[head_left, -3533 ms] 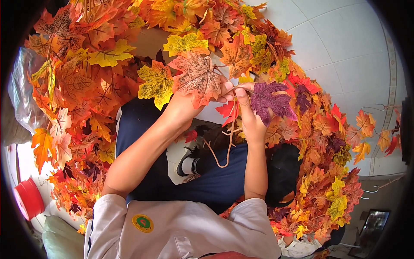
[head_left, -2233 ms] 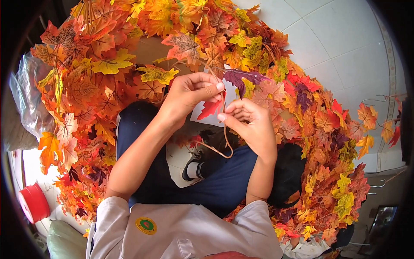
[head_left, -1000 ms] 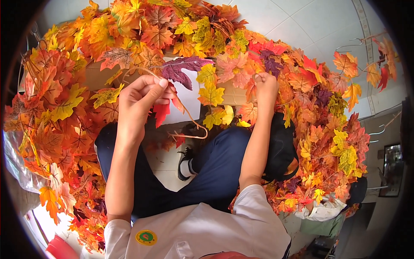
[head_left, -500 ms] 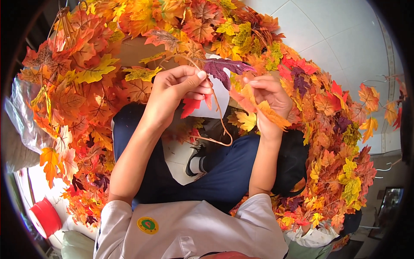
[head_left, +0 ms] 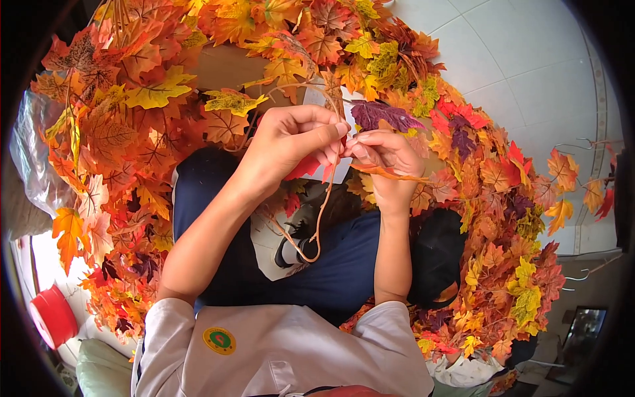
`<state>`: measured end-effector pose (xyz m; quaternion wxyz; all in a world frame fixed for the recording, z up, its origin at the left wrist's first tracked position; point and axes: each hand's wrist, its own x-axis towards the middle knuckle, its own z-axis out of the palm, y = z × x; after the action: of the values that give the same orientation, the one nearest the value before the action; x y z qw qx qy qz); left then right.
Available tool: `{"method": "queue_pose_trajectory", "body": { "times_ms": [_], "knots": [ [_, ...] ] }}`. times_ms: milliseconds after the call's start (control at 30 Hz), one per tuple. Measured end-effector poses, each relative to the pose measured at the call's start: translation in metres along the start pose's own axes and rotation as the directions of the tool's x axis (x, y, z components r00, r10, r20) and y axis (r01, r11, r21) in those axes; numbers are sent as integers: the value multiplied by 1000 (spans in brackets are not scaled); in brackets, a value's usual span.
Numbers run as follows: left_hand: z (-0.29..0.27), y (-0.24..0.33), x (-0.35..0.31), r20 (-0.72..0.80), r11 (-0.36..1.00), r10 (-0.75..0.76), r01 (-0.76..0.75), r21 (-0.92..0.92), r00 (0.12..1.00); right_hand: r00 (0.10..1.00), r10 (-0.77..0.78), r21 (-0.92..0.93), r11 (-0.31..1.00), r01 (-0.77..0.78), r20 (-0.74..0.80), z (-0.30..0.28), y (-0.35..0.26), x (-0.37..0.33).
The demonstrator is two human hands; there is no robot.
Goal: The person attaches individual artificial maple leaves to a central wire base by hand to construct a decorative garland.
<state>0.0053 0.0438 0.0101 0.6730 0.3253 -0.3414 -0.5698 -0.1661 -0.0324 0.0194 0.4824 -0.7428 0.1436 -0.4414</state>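
My left hand [head_left: 297,140] pinches a thin brown vine stem [head_left: 320,221] between thumb and fingers, and the stem loops down over my lap. Fingertips of my right hand [head_left: 390,153] meet it at the stem, closed on an orange artificial leaf [head_left: 390,174] that now shows nearly edge-on. Where the leaf's stalk meets the vine is hidden by the fingers. Just behind the hands, a dark purple leaf [head_left: 385,116] spreads out to the right. A red leaf [head_left: 303,168] hangs under my left hand. Behind them is a white sheet [head_left: 342,173].
Heaps of orange, red and yellow leaf garlands [head_left: 159,92] curve around me. A brown cardboard surface [head_left: 231,69] shows beyond my hands. At left are a clear plastic bag [head_left: 41,155] and a red spool [head_left: 53,316]. Wire hooks [head_left: 577,276] stick out at right.
My right hand has moved left with the orange leaf, up to my left hand on the stem. The leaf has turned edge-on, and the stem's hanging loop has swung left and lower.
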Motion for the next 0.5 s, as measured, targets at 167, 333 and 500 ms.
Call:
{"method": "queue_pose_trajectory", "body": {
  "times_ms": [167,333,500],
  "knots": [
    [1,1,-1,32,1000,-3,3,-18,999,981,190,220,957,-191,26,-4,-1,2],
    [0,3,-2,117,998,-52,54,-15,992,989,142,93,985,-146,49,-10,-2,0],
    [-1,11,-4,176,996,-76,65,64,981,984,163,148,974,-172,67,-10,-1,-1]
  ]
}}
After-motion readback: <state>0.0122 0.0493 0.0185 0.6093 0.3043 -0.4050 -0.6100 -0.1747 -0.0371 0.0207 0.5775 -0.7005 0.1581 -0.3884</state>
